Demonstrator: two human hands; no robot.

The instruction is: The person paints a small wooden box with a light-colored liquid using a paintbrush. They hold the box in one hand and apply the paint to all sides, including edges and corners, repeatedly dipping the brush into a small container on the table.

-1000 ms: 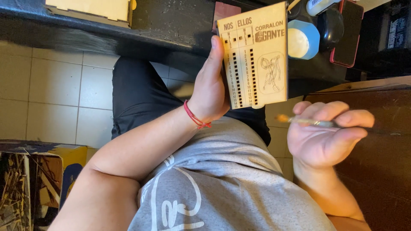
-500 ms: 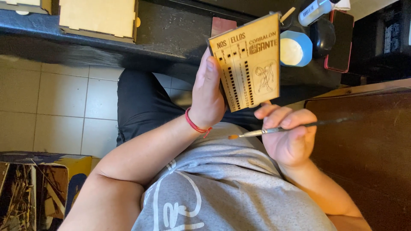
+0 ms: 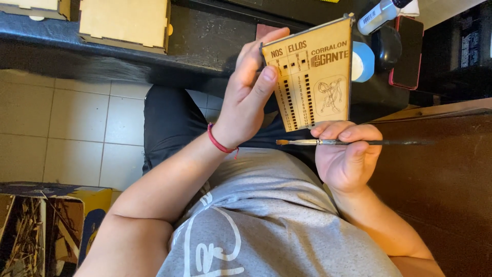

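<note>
Head view looks down on a dark worktop [image 3: 205, 36] across the top of the frame, with a pale plywood box [image 3: 125, 23] lying flat on it at upper left and a printed yellow carton [image 3: 51, 225] on the tiled floor at lower left. Over the lap, a thin wooden board [image 3: 312, 72], tan with dark engraved lettering, rows of small slots and a line-drawn figure, is held upright in front of the worktop's edge. It partly hides a blue-and-white roll of tape [image 3: 363, 61], a dark phone in a red case [image 3: 407, 51] and a white labelled tube [image 3: 379, 15] behind it. The left hand [image 3: 246, 102] grips the board's left edge, thumb pressed on its face and fingers curled behind. The right hand [image 3: 346, 159], just below the board's lower edge, pinches a slim paintbrush [image 3: 353, 142] between thumb and fingertips, its orange bristle tip pointing left, close under the board without touching it.
</note>
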